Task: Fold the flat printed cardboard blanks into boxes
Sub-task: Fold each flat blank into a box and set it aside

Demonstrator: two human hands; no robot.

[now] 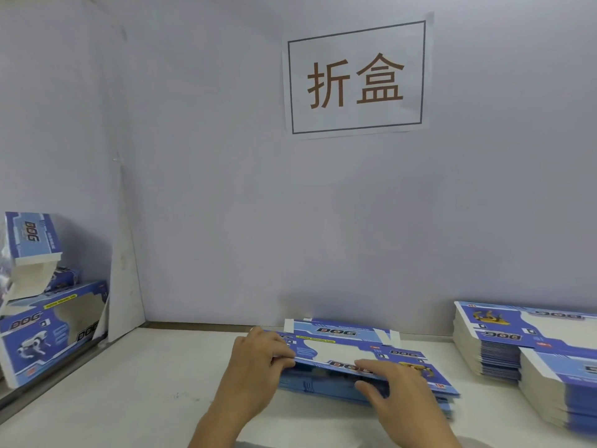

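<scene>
On blank's (355,350) near edge, both hands (258,357).

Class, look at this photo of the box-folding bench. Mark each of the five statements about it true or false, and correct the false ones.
1. Both hands hold the top blue printed cardboard blank at its near edge. True: the left hand and the right hand grip it.
2. The tall stacks of flat blue and white blanks stand at the left. False: they stand at the right.
3. A folded blue windowed box stands at the left. True.
4. The white paper sign with brown characters lies on the table. False: it is stuck on the wall.
5. The blank in the hands is already a finished box. False: it is still flat.
</scene>
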